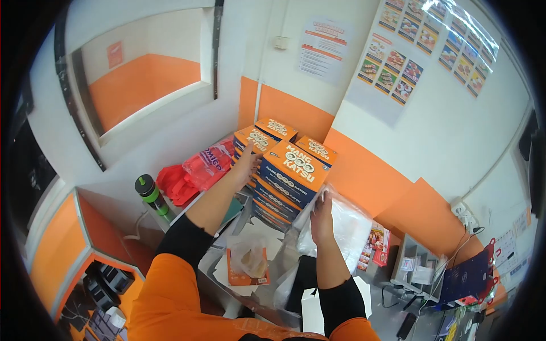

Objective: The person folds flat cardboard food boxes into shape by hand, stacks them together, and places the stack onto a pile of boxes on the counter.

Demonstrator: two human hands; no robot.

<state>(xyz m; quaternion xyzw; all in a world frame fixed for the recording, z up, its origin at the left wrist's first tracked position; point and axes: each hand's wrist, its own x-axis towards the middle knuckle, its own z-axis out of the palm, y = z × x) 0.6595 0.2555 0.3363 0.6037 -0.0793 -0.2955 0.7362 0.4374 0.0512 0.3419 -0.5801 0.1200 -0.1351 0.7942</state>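
Stacks of orange and dark blue boxes (296, 166) stand against the wall. At the left side of the front stack is my left hand (247, 165), fingers apart, near the boxes behind. My right hand (322, 216) is right of the front stack, above a pile of clear plastic bags (347, 227), its fingers spread and holding nothing visible. Whether either hand touches a box is hard to tell. Between my forearms, a clear plastic bag (248, 256) lies on an orange packet (232, 273) with white card pieces around it.
Red bags (177, 184) and a black and green bottle (152, 196) are at the left. Right of the plastic bags are red printed boxes (380, 244), a grey organizer (405, 256) and cables. An orange cabinet (57, 250) stands at the lower left.
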